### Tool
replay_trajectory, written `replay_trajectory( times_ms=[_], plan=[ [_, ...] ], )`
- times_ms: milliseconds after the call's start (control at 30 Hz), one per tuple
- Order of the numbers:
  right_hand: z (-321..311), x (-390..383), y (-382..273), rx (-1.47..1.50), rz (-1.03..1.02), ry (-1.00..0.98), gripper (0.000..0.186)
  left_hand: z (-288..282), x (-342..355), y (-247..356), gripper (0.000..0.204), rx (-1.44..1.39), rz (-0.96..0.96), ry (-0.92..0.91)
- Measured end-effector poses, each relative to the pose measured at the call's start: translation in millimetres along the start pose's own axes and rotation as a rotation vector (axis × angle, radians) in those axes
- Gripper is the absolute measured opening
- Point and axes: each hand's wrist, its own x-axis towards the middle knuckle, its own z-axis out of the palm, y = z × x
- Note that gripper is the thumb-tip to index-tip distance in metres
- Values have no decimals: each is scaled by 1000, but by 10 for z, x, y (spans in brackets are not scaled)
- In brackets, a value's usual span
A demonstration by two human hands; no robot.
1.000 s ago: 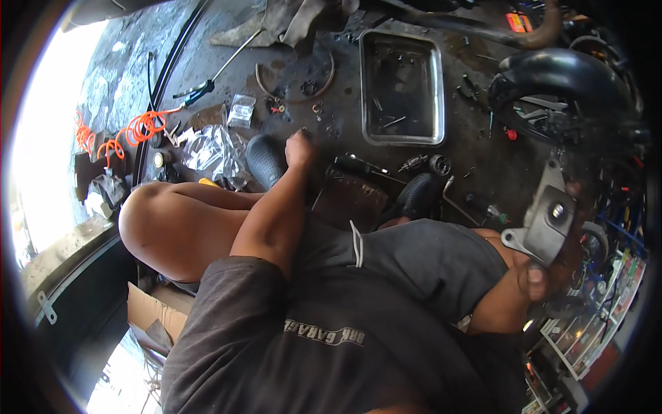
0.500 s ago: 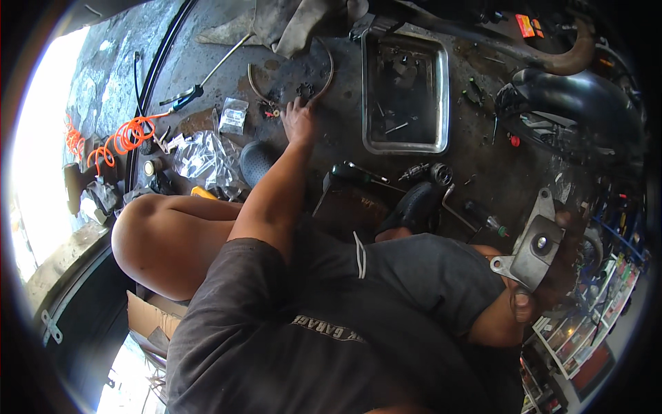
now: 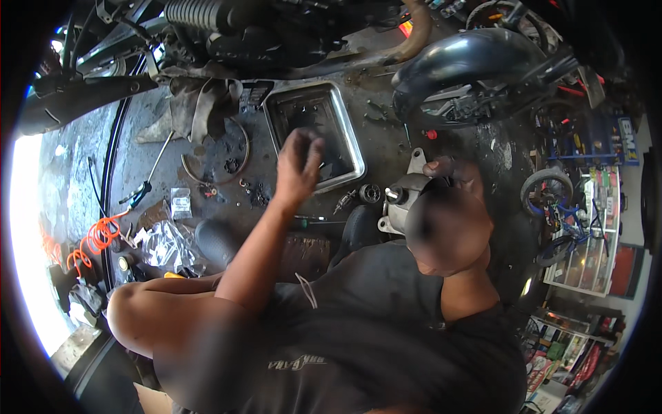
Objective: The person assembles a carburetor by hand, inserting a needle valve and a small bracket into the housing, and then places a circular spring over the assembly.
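Observation:
My left hand [image 3: 298, 169] is raised in front of the shallow metal tray [image 3: 351, 131], its fingers curled in toward the thumb. Whatever they may pinch is hidden by the fingers. On the right, my right hand [image 3: 463, 176] grips a grey cast-metal housing [image 3: 408, 185] with mounting ears and a short round stub. A blurred patch covers part of this housing and my right wrist. Between my feet and the tray lie a round metal part [image 3: 370, 193] and a thin screwdriver [image 3: 318, 221]. Small loose pieces sit in the tray.
A motorcycle exhaust pipe [image 3: 338, 67] and black wheel [image 3: 469, 62] stand beyond the tray. A curved hose [image 3: 247, 148], a cloth [image 3: 196, 107], an orange coiled air hose [image 3: 103, 234] and clear plastic bags [image 3: 169, 245] lie left. A shelf rack [image 3: 586, 228] stands right.
My left hand has lifted off the floor beside the curved hose and moved right, to the tray. My right hand has brought the housing inward and turned it. The view has shifted toward the motorcycle.

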Motion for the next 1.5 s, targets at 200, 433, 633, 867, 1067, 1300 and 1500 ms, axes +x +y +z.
replay_trajectory(
  times_ms=[200,433,633,867,1067,1300,1500],
  plan=[
    [16,-17,-74,-162,-19,75,43,-71,-6,1323,9,-799,86,-253],
    [-2,-31,-140,-202,-60,100,44,-136,-39,1490,14,-699,205,-238],
    [-3,-58,-165,-245,-86,91,44,-246,-27,1495,16,-596,160,-324],
    [11,-78,-181,-242,-130,26,43,-561,156,1645,15,-381,196,-583],
    [30,-43,-170,-179,-111,1,41,-557,107,1710,18,-433,76,-568],
    [47,-31,-146,-154,-120,7,41,-607,160,1694,17,-338,196,-587],
    [79,-43,-111,-159,-99,-5,42,-641,183,1736,16,-171,338,-553]
  ],
)
